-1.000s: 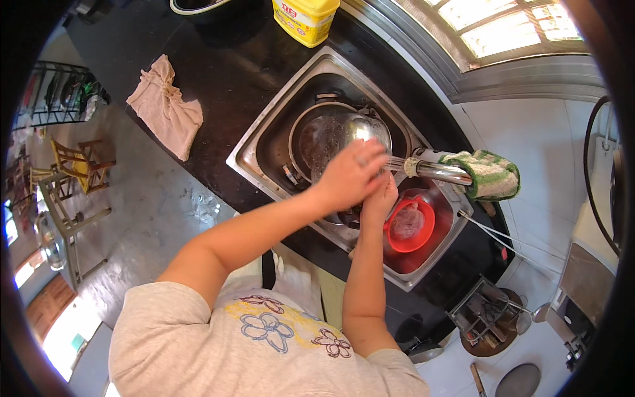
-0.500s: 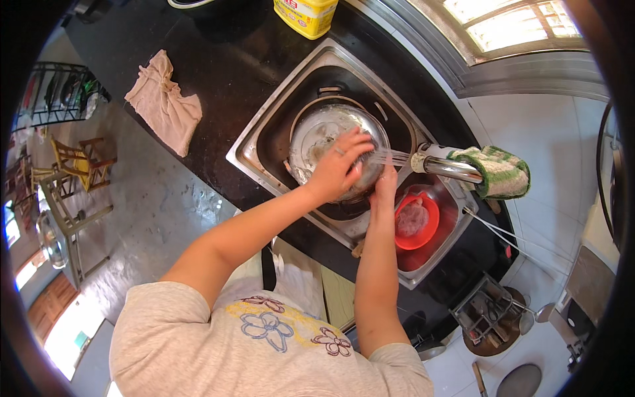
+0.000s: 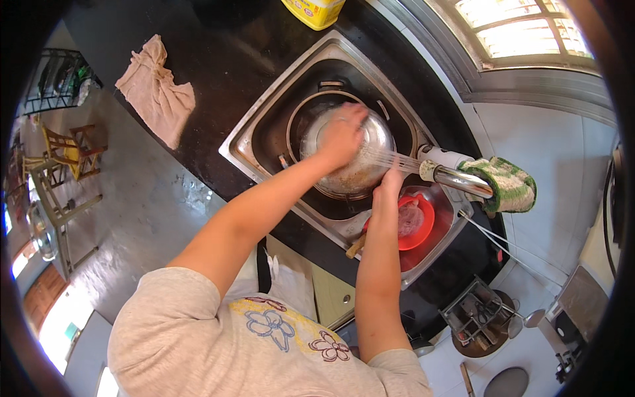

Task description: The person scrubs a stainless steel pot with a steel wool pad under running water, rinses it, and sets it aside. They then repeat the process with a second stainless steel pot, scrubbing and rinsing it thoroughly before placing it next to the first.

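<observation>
Left hand (image 3: 342,134) and right hand (image 3: 389,184) are touching a metal vessel (image 3: 378,135) over the pot (image 3: 300,116) in the sink (image 3: 234,152) under running water (image 3: 398,159), grips too obscured to tell, while a red bowl (image 3: 426,226) is holding something pinkish (image 3: 409,218), a cloth (image 3: 157,92) is lying on the counter (image 3: 228,79) and a window (image 3: 522,33) is glowing.

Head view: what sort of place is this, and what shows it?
Most likely a kitchen, perhaps a home one: there is a two-basin metal sink set in a black counter, a running faucet, and shiny round cookware under its stream.
</observation>
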A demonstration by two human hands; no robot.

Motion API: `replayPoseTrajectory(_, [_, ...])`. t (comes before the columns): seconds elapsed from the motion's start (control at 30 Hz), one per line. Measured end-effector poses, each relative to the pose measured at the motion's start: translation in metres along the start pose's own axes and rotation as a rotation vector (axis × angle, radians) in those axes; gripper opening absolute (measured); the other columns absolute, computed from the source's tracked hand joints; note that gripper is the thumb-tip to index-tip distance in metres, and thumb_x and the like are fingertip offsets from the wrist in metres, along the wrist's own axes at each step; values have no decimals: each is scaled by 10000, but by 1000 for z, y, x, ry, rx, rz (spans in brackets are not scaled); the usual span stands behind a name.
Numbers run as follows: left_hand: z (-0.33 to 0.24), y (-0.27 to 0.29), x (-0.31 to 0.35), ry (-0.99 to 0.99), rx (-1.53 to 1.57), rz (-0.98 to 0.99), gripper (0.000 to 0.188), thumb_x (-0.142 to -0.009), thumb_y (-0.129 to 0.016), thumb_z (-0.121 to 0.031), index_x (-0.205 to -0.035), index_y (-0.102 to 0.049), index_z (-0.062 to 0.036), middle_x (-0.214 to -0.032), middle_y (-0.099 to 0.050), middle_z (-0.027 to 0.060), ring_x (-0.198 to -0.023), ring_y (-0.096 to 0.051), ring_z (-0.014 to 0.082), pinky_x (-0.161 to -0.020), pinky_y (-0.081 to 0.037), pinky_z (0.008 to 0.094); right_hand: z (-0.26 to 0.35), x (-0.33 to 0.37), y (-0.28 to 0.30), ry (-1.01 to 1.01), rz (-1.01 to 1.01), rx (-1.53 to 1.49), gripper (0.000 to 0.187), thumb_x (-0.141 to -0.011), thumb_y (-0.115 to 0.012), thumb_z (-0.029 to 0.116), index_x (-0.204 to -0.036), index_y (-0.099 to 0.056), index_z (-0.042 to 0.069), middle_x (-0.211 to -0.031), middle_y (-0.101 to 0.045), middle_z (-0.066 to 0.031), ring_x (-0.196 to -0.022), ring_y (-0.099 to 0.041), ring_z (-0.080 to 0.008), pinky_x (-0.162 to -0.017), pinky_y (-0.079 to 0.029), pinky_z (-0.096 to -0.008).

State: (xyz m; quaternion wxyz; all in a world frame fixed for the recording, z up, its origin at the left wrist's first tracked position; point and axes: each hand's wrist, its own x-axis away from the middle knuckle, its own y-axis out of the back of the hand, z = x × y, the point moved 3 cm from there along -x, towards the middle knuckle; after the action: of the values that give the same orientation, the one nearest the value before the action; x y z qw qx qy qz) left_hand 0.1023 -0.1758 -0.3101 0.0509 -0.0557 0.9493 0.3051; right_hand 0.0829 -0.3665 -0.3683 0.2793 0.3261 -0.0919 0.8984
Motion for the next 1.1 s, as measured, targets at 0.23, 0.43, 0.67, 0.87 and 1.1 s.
replayPoseTrajectory(0.23, [-41,6,51,-198,87,120,486,-845,-565,-146,-1301,-462,-10,-1368,-443,184,-1308,-357,390,-1095,-292,453,2,4,9,-63,39,-31,386,-982,-484,270,-1270,-470,13,-1209,-565,-142,-990,-596,-250,-894,-475,-382])
replayPoseTrajectory(0.43, [1,9,26,67,-103,-36,514,-844,-565,-174,-1308,-455,19,-1393,-438,176,-1309,-368,367,-1103,-276,455,-28,-25,22,76,-54,-68,432,-946,-550,319,-1187,-559,-39,-1148,-621,-118,-994,-602,-259,-919,-467,-393])
replayPoseTrajectory(0.67, [-9,11,36,-63,-6,36,533,-870,-548,-193,-1333,-410,33,-1387,-421,210,-1297,-358,398,-1105,-265,460,-4,-1,4,53,-53,-44,412,-962,-527,296,-1169,-558,-58,-1115,-624,-133,-967,-611,-249,-884,-487,-374])
replayPoseTrajectory(0.87, [-25,25,83,116,-76,27,493,-915,-498,-201,-1322,-403,61,-1399,-391,234,-1323,-316,419,-1130,-212,453,11,11,-7,18,-18,-27,396,-971,-508,312,-1107,-595,-50,-1063,-642,-124,-932,-619,-236,-853,-494,-362])
replayPoseTrajectory(1.1, [24,27,23,259,-31,-115,463,-906,-512,-195,-1313,-434,12,-1406,-395,196,-1313,-345,399,-1091,-260,477,20,25,-23,81,-36,80,404,-979,-492,326,-1088,-603,-47,-1053,-640,-118,-909,-617,-230,-837,-490,-357])
